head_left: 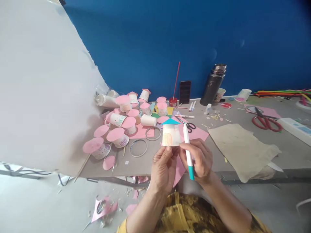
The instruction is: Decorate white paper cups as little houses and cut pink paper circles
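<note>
Pinched at its lower rim by my left hand is a small white paper cup, held upright above the table's front edge. A blue paper cone sits on top of it like a roof, and an orange-brown door shape is drawn on its side. My right hand is closed round a white marker with a teal end pointing down; its other end is up beside the cone. The fingertips of my right hand are close to the cup's lower right rim; whether they touch it I cannot tell.
Several cups with pink paper tops crowd the left of the table, near two rings. Black scissors lie behind the marker. At right are a beige cloth, red-handled scissors and a dark flask.
</note>
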### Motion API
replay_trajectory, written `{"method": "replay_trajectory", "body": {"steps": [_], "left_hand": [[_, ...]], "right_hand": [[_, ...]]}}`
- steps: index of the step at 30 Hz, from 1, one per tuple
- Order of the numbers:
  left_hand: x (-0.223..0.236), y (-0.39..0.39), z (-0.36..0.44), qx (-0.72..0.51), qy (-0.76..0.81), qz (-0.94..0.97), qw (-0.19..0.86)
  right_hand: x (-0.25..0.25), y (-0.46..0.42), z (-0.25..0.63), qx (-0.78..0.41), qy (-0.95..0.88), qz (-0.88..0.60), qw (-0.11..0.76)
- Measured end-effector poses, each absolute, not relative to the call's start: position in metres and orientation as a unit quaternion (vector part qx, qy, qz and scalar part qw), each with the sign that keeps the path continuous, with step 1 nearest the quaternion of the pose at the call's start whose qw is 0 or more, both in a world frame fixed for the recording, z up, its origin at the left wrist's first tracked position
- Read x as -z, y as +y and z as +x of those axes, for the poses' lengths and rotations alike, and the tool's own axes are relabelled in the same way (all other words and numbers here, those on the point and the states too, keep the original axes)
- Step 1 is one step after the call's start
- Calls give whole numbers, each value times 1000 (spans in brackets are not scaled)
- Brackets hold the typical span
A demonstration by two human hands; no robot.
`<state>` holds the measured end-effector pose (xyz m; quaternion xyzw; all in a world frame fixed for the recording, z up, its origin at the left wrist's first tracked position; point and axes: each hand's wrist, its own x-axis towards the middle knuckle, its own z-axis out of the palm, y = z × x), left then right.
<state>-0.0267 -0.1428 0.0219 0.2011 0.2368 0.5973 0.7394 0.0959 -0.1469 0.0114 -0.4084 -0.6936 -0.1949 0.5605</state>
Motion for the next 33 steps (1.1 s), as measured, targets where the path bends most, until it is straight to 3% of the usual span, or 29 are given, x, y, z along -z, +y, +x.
{"method": "replay_trajectory", "body": {"steps": [5,11,14,23,33], "left_hand": [[-20,-140,-25,-597,244,171,745],[-18,-135,-27,-584,254,131,760],[-16,-135,-28,-586,261,141,754],[-19,-141,-27,-588,258,179,745],[-14,-141,-27,-585,242,154,758]], "right_hand": [[-9,-150,100,140,-698,-410,570],[-17,-172,118,51,-656,-397,640],[-24,-178,119,32,-681,-380,625],[-31,-173,104,55,-701,-404,585],[-28,-171,112,36,-691,-400,601]]}}
